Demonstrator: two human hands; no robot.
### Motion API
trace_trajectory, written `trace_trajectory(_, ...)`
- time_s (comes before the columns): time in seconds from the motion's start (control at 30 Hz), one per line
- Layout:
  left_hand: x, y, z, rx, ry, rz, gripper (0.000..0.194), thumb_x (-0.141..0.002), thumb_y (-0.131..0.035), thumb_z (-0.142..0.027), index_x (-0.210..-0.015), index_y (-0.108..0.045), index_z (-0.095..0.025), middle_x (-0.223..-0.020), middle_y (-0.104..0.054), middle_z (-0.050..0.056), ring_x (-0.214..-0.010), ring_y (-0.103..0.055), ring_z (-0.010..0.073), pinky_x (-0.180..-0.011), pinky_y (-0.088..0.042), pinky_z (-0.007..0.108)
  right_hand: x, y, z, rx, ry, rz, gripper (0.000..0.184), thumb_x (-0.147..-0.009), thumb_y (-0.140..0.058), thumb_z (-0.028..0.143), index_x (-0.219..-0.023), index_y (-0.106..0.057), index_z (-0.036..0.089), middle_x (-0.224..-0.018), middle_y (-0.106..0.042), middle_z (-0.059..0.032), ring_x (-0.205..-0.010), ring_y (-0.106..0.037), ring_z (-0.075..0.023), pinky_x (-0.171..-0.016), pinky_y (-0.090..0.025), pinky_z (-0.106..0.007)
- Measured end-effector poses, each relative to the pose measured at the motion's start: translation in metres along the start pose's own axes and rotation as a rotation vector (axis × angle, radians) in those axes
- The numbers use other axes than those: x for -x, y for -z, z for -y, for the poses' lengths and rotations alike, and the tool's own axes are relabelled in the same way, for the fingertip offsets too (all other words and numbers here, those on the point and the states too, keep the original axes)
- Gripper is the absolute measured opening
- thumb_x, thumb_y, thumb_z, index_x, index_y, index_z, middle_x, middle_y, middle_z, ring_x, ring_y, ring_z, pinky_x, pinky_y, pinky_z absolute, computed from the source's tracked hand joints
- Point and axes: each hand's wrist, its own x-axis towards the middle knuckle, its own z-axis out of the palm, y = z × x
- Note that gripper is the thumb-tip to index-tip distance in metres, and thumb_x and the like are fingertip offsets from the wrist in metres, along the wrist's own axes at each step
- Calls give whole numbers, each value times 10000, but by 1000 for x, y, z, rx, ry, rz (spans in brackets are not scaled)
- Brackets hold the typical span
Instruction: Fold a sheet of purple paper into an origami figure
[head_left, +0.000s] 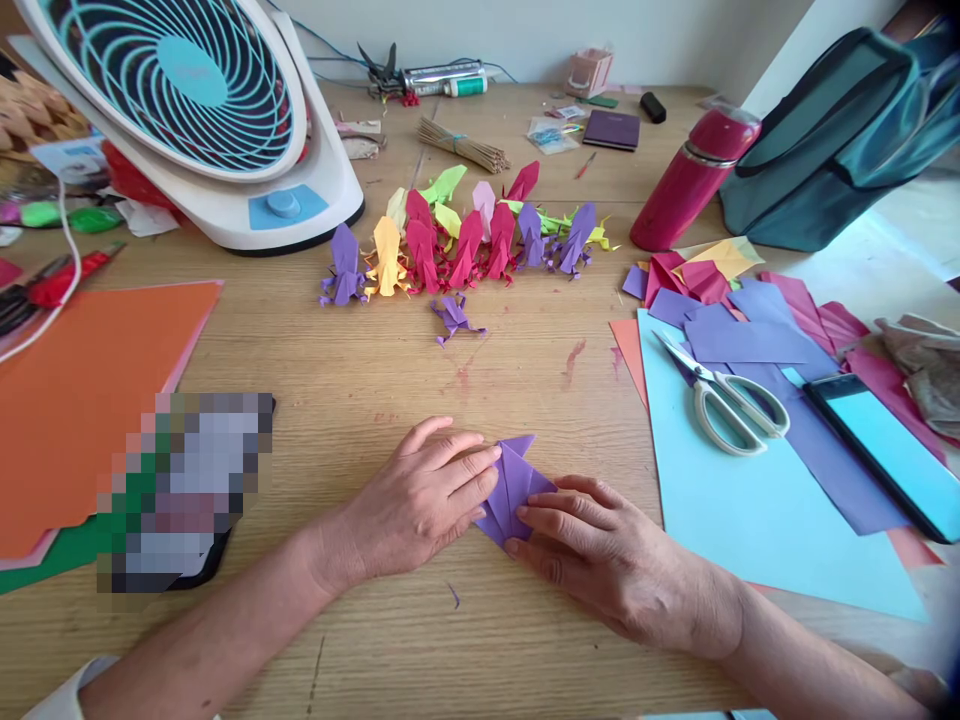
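Observation:
A folded piece of purple origami paper lies on the wooden table, its pointed tip towards the far side and creases down its middle. My left hand holds its left side, fingertips pressed on the upper edge. On the right side, my right hand grips it between thumb and fingers; the parts under the fingers are hidden. Beyond my hands sits a small purple folded paper figure. Behind it, several finished paper figures stand in rows, in red, purple, yellow, green and pink.
At right, white-handled scissors and a phone lie on purple scraps and light blue paper. A red flask stands by a teal bag. Left are a fan, orange paper and a blurred-out phone.

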Motion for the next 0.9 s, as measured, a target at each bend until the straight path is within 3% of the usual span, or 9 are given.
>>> trace_trajectory(0.13, -2, 1, -2, -17, 15, -2, 266, -987, -474, -219, -1203, -613, -150, -1260, -673, 73, -1219, -518, 255, -1116, -276, 519, -1, 0, 0, -1, 0, -7, 379, -994, -410, 151, -1337, -571, 167, -1262, -642, -105, -1160, -573, -258, -1010, -453, -496)
trace_trajectory(0.27, -3, 1, -6, -77, 17, 8, 341, -986, -496, -226, -1319, -564, -194, -1285, -663, 58, -1254, -503, 265, -1118, -255, 538, -2, 1, 0, -5, 6, -6, 375, -995, -405, 149, -1329, -575, 150, -1252, -645, -113, -1166, -571, -255, -1011, -458, -487)
trace_trajectory(0.57, -3, -1, -13, -76, 77, 43, 396, -972, -547, -344, -1333, -566, -183, -1317, -646, 73, -1309, -483, 303, -1127, -257, 570, -2, 3, 1, -12, -11, 6, 341, -1002, -428, 166, -1297, -598, 182, -1232, -652, -109, -1156, -589, -241, -1010, -464, -487)
trace_trajectory(0.77, -4, 1, -12, -73, 76, 31, 377, -962, -567, -319, -1313, -581, -182, -1288, -658, 88, -1309, -489, 304, -1122, -285, 580, -12, 5, 4, -46, -104, -62, 333, -995, -461, 200, -1299, -578, 132, -1149, -679, -133, -1045, -630, -222, -951, -500, -433)
trace_trajectory(0.9, -3, -1, -11, -78, 63, 32, 345, -965, -558, -278, -1296, -596, -185, -1283, -658, 92, -1314, -485, 313, -1116, -295, 599, -18, 2, 3, -9, -133, -107, 317, -984, -444, 134, -1255, -603, 89, -1118, -677, -157, -1028, -620, -232, -886, -526, -398)
